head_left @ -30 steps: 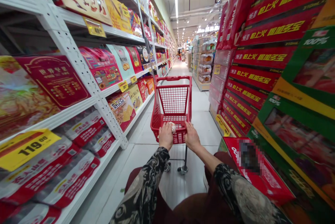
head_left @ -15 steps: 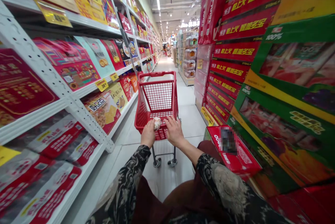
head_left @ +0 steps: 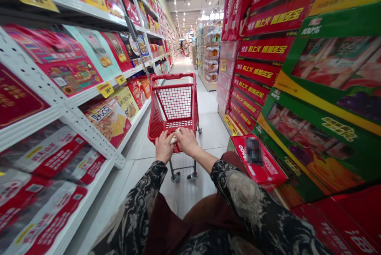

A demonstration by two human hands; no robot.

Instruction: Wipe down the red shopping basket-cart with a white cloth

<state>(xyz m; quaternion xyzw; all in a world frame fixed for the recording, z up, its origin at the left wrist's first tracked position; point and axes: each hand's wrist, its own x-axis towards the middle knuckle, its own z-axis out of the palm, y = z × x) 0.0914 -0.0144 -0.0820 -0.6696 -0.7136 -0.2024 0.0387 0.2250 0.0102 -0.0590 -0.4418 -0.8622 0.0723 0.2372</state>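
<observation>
A small whitish, crumpled-looking thing is between my hands; its kind is hard to make out. My left hand is closed round it, fingers curled. From the other side my right hand reaches across, its bent fingers closed over the thing's top and hiding part of it. Just beyond both hands stands a red shopping cart with a mesh basket on wheels. My hands overlap its near edge in the view; whether they touch it I cannot tell.
White shelves with packaged snacks and yellow price tags line the left. Stacked red drink cartons and green fruit boxes rise on the right. A red box lies near my right knee. A tiled aisle runs ahead, with a distant person.
My right hand, with fingers spread apart from the thing before, has moved left and closed onto it beside my left hand. The view has shifted slightly, moving the scene left and up.
</observation>
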